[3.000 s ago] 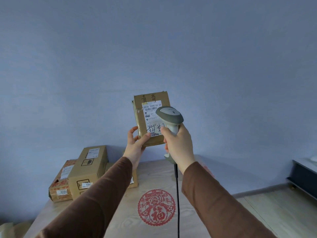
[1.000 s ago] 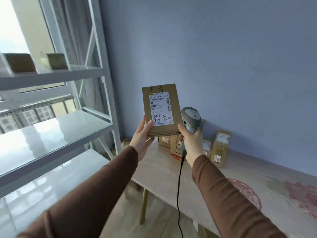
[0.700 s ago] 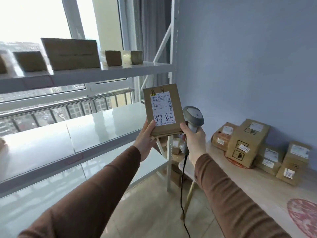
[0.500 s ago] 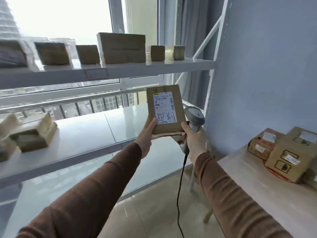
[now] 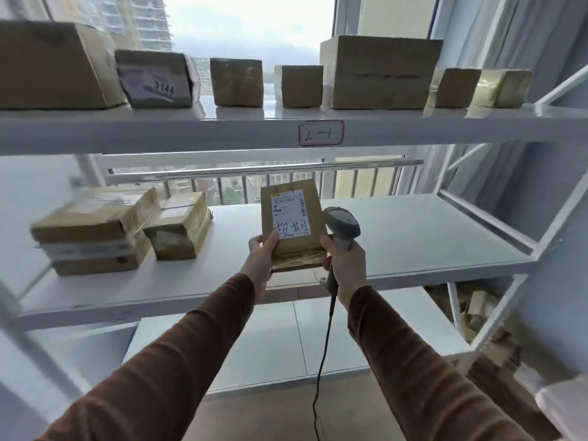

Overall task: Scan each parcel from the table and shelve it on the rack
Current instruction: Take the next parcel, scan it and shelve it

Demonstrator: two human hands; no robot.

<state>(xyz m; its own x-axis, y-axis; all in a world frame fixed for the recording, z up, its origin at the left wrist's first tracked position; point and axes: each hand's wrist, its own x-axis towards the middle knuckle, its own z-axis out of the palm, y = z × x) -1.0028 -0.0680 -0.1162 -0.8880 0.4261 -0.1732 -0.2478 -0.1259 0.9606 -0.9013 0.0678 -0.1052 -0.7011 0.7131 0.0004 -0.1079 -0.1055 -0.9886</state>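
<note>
My left hand [image 5: 261,256] grips the lower left edge of a small brown cardboard parcel [image 5: 313,214] with a white label and handwriting on its face. The parcel is held upright above the front of the white rack's middle shelf [image 5: 413,237]. My right hand [image 5: 345,262] grips the handle of a grey corded barcode scanner [image 5: 342,222], whose head sits just right of the parcel. The scanner's black cable hangs down between my arms.
On the middle shelf, stacked brown parcels [image 5: 92,233] and another parcel [image 5: 179,226] sit at the left. Several boxes line the top shelf [image 5: 222,125], which bears a handwritten tag [image 5: 321,132]. A lower shelf [image 5: 286,338] lies beneath. Windows are behind the rack.
The view has swung left from the table to face the rack head-on. Both hands keep their hold, and the parcel and scanner now sit lower, over the middle shelf.
</note>
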